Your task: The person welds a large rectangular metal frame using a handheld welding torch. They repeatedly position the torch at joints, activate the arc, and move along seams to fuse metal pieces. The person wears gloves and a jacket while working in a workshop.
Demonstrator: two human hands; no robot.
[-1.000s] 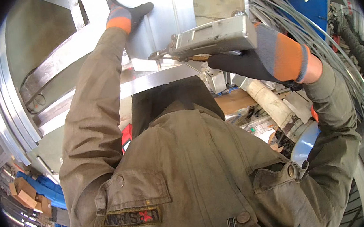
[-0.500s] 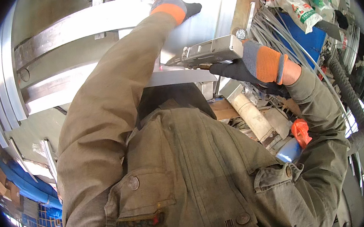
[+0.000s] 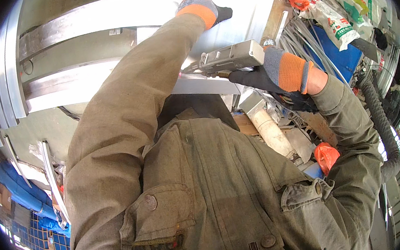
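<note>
My right hand (image 3: 279,70), in a grey, black and orange glove, is closed around a silver box-bodied welding gun (image 3: 234,57). Its narrow nozzle points left and meets the work beside my left forearm, with a small reddish glow at the tip. Just below the nozzle runs a bright metal bar (image 3: 205,86). My left hand (image 3: 202,5), gloved alike, reaches out to the far side and rests on a shiny metal sheet (image 3: 239,11). Its thumb stretches to the right, and its fingers are partly out of sight at the top edge.
Long metal bars (image 3: 67,24) cross the work surface at left, with upright profiles (image 3: 2,72) beyond. Thin metal strips (image 3: 298,39), a blue panel (image 3: 331,55) and plastic bags (image 3: 333,23) crowd the right. A thick ribbed hose (image 3: 385,120) hangs beside my right arm.
The view has shifted slightly, and the bars and my left hand appear a little farther right and up. The gun stays in my right hand at nearly the same place.
</note>
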